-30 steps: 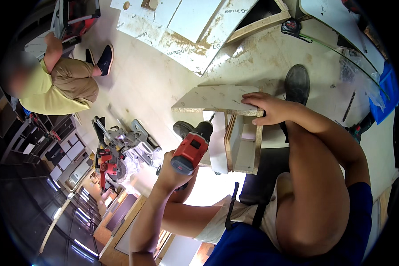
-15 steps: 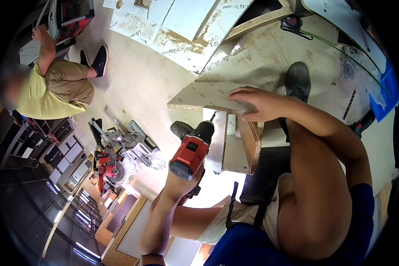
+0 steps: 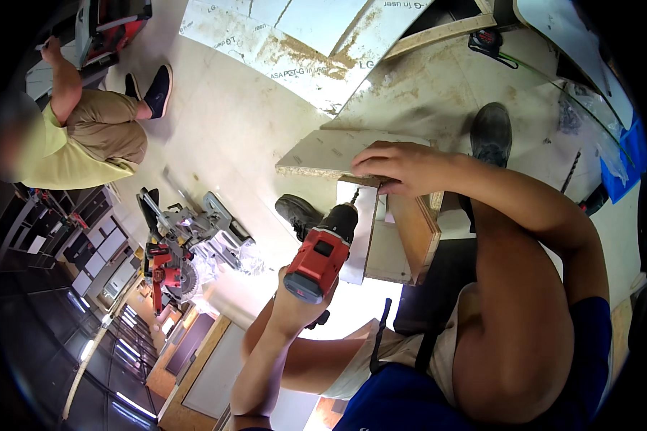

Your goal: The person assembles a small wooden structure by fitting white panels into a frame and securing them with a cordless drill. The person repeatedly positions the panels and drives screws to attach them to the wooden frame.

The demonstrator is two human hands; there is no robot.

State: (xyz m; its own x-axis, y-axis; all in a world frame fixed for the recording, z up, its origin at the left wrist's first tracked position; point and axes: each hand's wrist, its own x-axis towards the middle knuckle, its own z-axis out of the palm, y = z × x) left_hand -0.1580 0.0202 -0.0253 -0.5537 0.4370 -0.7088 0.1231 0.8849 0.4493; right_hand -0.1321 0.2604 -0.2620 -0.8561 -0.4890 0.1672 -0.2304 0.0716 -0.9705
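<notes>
At an open wooden box (image 3: 387, 253), left hand (image 3: 302, 298) clamped around a red drill (image 3: 319, 260), bit (image 3: 355, 195) over a white panel (image 3: 364, 221); right hand (image 3: 410, 169) apart, fingers bent over the top.

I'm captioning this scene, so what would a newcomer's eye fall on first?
First the red drill, held in the left hand near the middle, its bit over a white board. Just above and to the right, the right hand is at the top of the wooden box. At the upper left, a person in yellow stands out too.
</notes>
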